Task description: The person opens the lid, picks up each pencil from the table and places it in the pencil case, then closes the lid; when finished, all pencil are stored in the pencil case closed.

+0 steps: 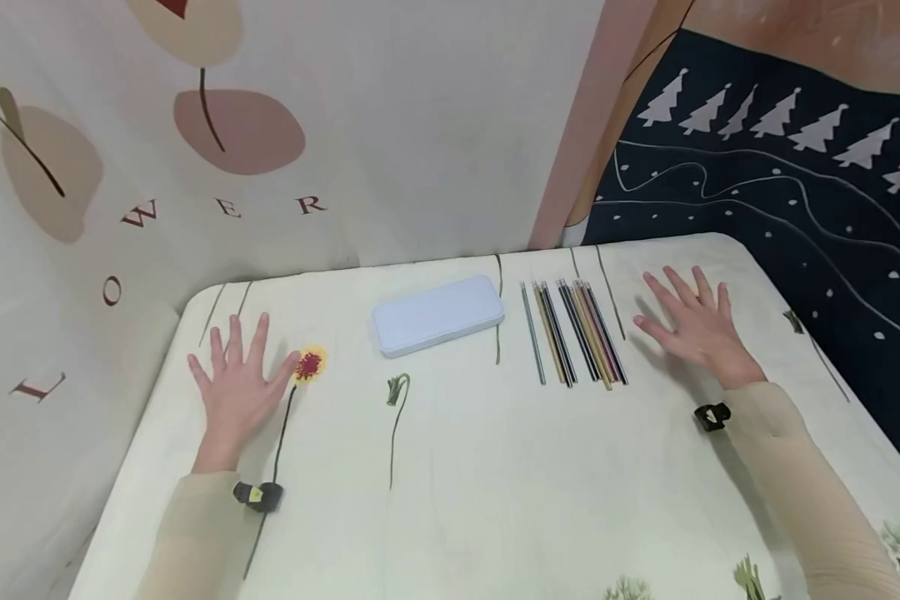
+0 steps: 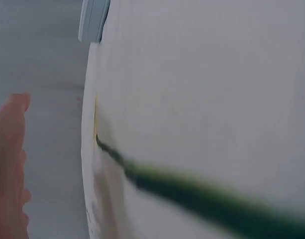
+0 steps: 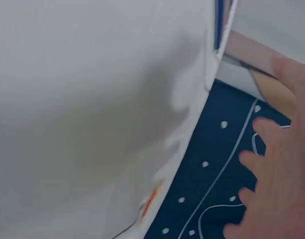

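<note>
My left hand (image 1: pixel 240 387), fingers spread, is over the left side of the table, its thumb beside a printed yellow and red flower. My right hand (image 1: pixel 697 329) hovers at the right with fingers splayed, its shadow falling on the cloth. Neither holds anything. Between them lies a pale blue, rounded pencil case (image 1: pixel 438 315), lid down. To its right are slim pencils: a lone teal pencil (image 1: pixel 533 333), a small group of gold and dark pencils (image 1: pixel 557 333), and a bunch of several pencils (image 1: pixel 592 333). The case's end (image 2: pixel 94 20) shows in the left wrist view.
A white cloth with printed flowers and stems covers the table (image 1: pixel 480 467). Behind it hangs a pale curtain (image 1: pixel 420 133) with letters and leaf shapes. A dark blue cloth (image 1: pixel 780 192) with white trees hangs past the right edge. Each wrist wears a small black camera.
</note>
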The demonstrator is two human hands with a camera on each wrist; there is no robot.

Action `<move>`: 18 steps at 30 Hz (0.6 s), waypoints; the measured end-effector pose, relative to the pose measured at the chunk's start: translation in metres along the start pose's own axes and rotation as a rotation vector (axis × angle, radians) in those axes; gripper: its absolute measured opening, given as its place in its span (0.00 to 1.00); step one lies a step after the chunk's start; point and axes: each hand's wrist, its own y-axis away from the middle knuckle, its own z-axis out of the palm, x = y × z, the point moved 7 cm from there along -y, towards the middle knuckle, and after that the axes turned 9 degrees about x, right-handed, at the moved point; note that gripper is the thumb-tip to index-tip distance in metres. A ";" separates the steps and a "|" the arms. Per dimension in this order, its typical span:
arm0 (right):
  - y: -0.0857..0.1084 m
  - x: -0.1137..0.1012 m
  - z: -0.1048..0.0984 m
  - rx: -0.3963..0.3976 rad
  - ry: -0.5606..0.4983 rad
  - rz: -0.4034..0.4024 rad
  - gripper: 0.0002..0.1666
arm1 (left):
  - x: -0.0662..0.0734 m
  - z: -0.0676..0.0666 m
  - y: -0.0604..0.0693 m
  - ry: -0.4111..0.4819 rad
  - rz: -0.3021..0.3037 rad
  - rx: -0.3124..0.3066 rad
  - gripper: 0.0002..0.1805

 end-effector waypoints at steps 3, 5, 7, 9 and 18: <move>-0.002 -0.014 -0.001 -0.003 -0.031 -0.044 0.45 | 0.018 0.006 -0.004 0.072 0.014 0.018 0.43; -0.004 -0.025 -0.002 0.000 -0.034 -0.070 0.44 | 0.030 0.011 -0.006 0.118 0.020 0.020 0.43; -0.006 -0.037 -0.001 0.010 -0.036 -0.096 0.43 | 0.041 0.018 -0.008 0.157 0.021 0.014 0.43; -0.008 -0.049 -0.001 0.025 -0.058 -0.135 0.42 | 0.051 0.024 -0.010 0.193 0.018 0.000 0.44; -0.020 -0.105 0.011 0.036 -0.276 -0.326 0.32 | 0.084 0.058 -0.017 0.463 -0.038 -0.133 0.41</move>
